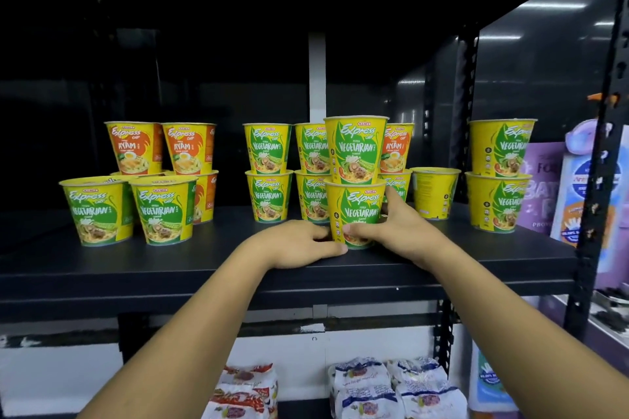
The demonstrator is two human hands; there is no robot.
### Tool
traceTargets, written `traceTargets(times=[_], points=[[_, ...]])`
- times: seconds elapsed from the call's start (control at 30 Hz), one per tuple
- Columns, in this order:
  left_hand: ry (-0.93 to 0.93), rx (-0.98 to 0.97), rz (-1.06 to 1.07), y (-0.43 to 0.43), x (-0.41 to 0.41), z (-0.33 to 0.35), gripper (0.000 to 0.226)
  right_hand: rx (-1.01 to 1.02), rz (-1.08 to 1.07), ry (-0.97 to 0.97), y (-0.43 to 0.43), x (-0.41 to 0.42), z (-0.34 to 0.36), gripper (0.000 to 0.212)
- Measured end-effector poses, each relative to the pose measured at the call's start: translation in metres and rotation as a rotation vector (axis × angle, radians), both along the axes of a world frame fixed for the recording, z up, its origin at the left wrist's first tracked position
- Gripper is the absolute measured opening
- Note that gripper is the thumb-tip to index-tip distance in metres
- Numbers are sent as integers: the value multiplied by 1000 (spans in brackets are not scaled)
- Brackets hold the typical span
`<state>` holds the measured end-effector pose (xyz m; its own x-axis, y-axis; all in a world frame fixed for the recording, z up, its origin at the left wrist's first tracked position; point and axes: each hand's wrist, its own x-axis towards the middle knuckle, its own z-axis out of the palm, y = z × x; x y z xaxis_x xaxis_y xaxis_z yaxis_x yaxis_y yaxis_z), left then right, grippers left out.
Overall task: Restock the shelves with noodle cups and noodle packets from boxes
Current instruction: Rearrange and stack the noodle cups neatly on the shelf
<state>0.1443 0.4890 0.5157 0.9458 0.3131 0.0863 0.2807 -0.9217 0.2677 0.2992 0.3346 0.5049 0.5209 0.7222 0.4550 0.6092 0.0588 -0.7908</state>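
A stack of two yellow-green Vegetarian noodle cups stands near the front of the black shelf [170, 265]. My right hand [391, 224] grips the lower cup [357, 204] from its right side, thumb across the front. My left hand [299, 245] lies on the shelf with its fingertips touching that cup's base on the left. The upper cup [355, 150] sits on top, untouched. More Vegetarian cups [269, 173] stand stacked behind. Orange Ayam cups [136, 148] and two single Vegetarian cups [98, 211] are at the left.
Another two-cup stack [497, 177] and a lone cup [434, 192] stand at the right. A black upright post [592, 180] borders the shelf, with purple packages [541, 187] beyond. Noodle packets [391, 388] lie on the lower shelf.
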Motion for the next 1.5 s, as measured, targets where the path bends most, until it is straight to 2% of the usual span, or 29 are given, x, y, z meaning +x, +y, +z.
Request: traceTargets(times=[0.07, 0.13, 0.17, 0.2, 0.3, 0.47, 0.6, 0.73, 1.0, 1.27, 1.5], points=[[-110, -97, 1, 5, -2, -2, 72, 8, 1, 3, 0, 0, 0, 78], [-169, -220, -15, 12, -4, -3, 109, 19, -7, -1, 1, 1, -1, 79], [-199, -286, -30, 15, -3, -2, 122, 25, -14, -10, 1, 2, -2, 79], [-235, -340, -46, 14, -3, 1, 127, 28, -21, -18, 1, 2, -1, 79], [-364, -439, -78, 4, -1, 15, 117, 30, -15, -12, 2, 3, -2, 79], [-545, -372, -55, -9, 13, 40, 110, 30, -3, -13, 2, 5, -2, 84], [-723, -345, 24, -18, 27, 59, 81, 17, -2, -7, 1, 6, -2, 89], [-794, -391, 19, -26, 37, 70, 73, 19, -4, -5, -1, 3, 0, 85], [-859, -440, 71, -30, 38, 74, 78, 23, 4, 8, -2, 3, 0, 84], [-1062, -480, 84, -24, 18, 75, 87, 14, 5, 5, -3, 2, 0, 86], [-1172, -503, 86, -2, -11, 62, 79, 7, 16, 16, -6, -1, 2, 83]])
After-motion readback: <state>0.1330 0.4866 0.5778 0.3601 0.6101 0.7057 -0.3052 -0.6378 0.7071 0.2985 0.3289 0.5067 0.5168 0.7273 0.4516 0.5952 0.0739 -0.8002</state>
